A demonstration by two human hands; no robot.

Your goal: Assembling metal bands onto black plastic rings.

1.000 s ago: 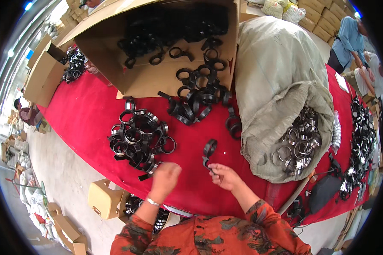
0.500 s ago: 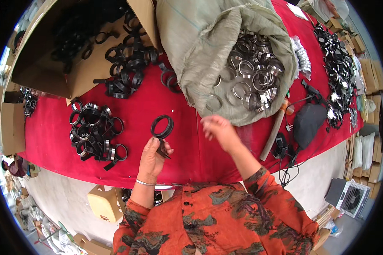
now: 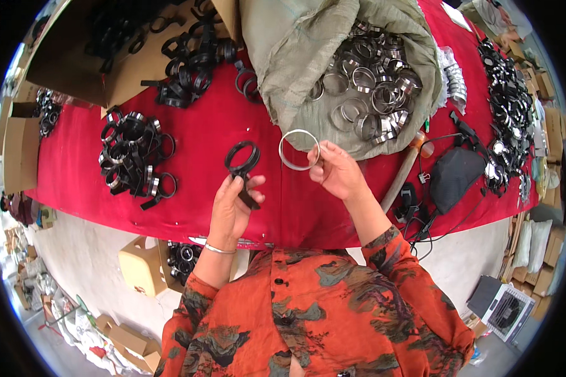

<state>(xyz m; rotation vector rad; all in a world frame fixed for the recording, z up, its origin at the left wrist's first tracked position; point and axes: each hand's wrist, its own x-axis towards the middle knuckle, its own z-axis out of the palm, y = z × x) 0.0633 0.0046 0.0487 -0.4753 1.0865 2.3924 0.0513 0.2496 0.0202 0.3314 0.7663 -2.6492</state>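
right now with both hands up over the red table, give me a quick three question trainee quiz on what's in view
1. True or false: the left hand holds a black ring clamp.
2. What does the right hand hold? A) a thin metal ring B) a cardboard box C) a black pouch
3. Fill in: the pile of metal rings lies in an open grey-green ____.

Key:
1. True.
2. A, the thin metal ring, pinched by its right edge.
3. Sack, on the red table.
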